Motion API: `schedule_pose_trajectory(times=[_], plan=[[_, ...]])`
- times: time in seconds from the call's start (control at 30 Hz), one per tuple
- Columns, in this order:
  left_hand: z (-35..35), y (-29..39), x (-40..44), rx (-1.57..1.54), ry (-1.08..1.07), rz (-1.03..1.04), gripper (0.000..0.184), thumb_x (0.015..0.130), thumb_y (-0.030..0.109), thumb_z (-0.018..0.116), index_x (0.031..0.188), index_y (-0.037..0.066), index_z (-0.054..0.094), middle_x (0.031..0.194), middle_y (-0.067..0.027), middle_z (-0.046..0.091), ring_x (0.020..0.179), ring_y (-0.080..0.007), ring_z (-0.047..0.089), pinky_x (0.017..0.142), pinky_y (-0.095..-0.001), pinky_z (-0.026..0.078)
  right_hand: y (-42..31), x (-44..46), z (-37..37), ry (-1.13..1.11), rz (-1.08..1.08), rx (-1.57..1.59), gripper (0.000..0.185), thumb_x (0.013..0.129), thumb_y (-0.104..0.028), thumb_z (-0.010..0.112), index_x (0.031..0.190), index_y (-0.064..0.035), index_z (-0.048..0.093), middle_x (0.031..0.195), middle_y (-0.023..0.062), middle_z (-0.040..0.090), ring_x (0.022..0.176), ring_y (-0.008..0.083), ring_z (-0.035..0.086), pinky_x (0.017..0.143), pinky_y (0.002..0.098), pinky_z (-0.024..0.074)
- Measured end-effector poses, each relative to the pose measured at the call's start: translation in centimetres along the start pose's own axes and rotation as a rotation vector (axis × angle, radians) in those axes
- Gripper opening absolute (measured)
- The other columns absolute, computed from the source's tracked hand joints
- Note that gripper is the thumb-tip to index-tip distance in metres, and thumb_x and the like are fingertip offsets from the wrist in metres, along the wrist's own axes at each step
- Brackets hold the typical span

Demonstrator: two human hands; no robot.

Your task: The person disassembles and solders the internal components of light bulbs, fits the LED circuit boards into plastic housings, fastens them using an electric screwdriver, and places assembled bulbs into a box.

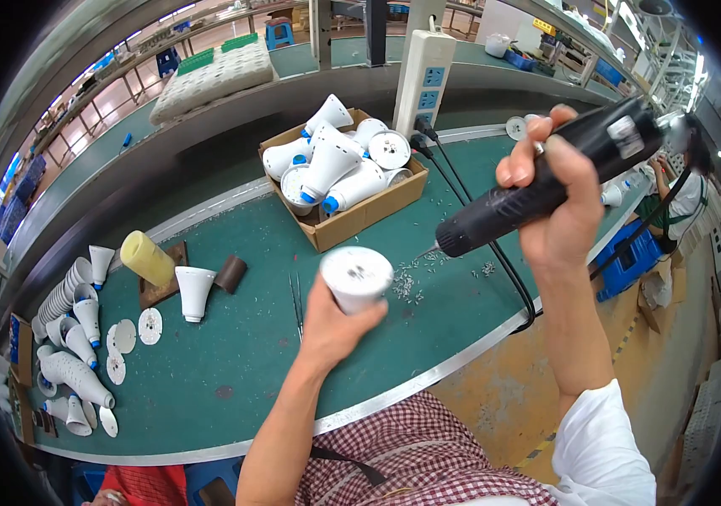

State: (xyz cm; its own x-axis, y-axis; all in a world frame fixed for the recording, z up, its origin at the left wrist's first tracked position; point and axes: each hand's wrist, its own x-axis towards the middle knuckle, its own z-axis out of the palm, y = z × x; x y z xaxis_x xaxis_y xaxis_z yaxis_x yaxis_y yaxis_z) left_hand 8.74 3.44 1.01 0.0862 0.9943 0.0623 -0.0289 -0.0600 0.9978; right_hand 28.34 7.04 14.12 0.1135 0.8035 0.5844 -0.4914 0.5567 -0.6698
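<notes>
My left hand (331, 327) is wrapped round a white bulb housing (357, 274), its flat round plate facing up. In my right hand (564, 194) is a black electric screwdriver (503, 209), tilted down and to the left. The thin bit points toward the pile of small screws (411, 282), close to the right side of the housing and apart from it. Behind my left hand stands a cardboard box (360, 221) heaped with more white housings (332, 160), several with blue ends. A pair of tweezers (296, 304) lies left of my left hand.
To the left are a yellow cylinder (147, 259), a brown tube (230, 274), an upturned housing (195, 293), round white plates (150, 325) and stacked housings (74, 378). A power strip (424, 80) with black cables rises behind the box. A co-worker (685, 198) is at far right.
</notes>
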Motion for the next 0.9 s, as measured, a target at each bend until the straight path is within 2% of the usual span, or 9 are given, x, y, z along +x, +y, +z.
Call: schedule_pose_trajectory(times=[0.03,0.13,0.37,0.53,0.77,0.9], plan=[[-0.1,-1.0,0.4,-0.070,0.133,0.063,0.051,0.064,0.011,0.076,0.106,-0.001,0.048,0.094,-0.0066,0.056,0.082,-0.0145,0.054,0.071,-0.0272,0.046,0.9,-0.2,-0.9,0.040,-0.009,-0.031,0.031,0.075,-0.001,0.057,0.105,-0.0018,0.047,0.088,0.0116,0.056,0.060,0.0177,0.057,0.057,0.0321,0.0479],[-0.6,-0.7,0.9,-0.278,0.184,-0.105,0.046,0.067,0.010,0.073,0.102,0.001,0.046,0.084,-0.0063,0.054,0.067,-0.0130,0.053,0.055,-0.0260,0.044,3.1,-2.3,-2.2,0.094,0.058,-0.123,0.031,0.072,0.003,0.059,0.101,0.0002,0.049,0.084,0.0109,0.056,0.059,0.0173,0.057,0.056,0.0300,0.0479],[0.0,-0.8,0.5,-0.202,0.120,-0.142,0.047,0.064,0.003,0.073,0.101,0.002,0.044,0.081,-0.0062,0.053,0.063,-0.0128,0.052,0.050,-0.0254,0.043,4.7,-4.2,-3.1,0.128,0.138,-0.124,0.031,0.072,0.004,0.058,0.101,0.0000,0.049,0.083,0.0104,0.057,0.059,0.0169,0.057,0.056,0.0298,0.0478],[-0.1,-0.6,0.7,-0.232,0.194,-0.197,0.051,0.062,-0.003,0.069,0.104,0.001,0.040,0.077,-0.0060,0.052,0.060,-0.0129,0.051,0.048,-0.0245,0.042,5.4,-4.1,-2.2,0.134,0.124,-0.020,0.032,0.072,0.005,0.058,0.103,-0.0002,0.048,0.084,0.0101,0.057,0.059,0.0174,0.058,0.057,0.0304,0.0478],[0.0,-1.1,0.8,-0.192,0.232,-0.187,0.051,0.062,-0.005,0.069,0.104,0.001,0.040,0.077,-0.0060,0.052,0.061,-0.0127,0.052,0.048,-0.0238,0.044,7.4,-4.2,-0.7,0.109,0.138,-0.008,0.032,0.073,0.004,0.059,0.103,0.0005,0.048,0.085,0.0097,0.057,0.060,0.0159,0.058,0.058,0.0282,0.0483],[-0.1,-1.0,0.9,-0.201,0.242,-0.189,0.052,0.062,-0.006,0.069,0.104,0.001,0.040,0.080,-0.0062,0.051,0.064,-0.0139,0.054,0.052,-0.0246,0.048,8.9,-3.9,-0.6,0.107,0.120,-0.036,0.033,0.073,0.003,0.060,0.103,0.0009,0.048,0.084,0.0092,0.059,0.061,0.0148,0.058,0.058,0.0277,0.0484]])
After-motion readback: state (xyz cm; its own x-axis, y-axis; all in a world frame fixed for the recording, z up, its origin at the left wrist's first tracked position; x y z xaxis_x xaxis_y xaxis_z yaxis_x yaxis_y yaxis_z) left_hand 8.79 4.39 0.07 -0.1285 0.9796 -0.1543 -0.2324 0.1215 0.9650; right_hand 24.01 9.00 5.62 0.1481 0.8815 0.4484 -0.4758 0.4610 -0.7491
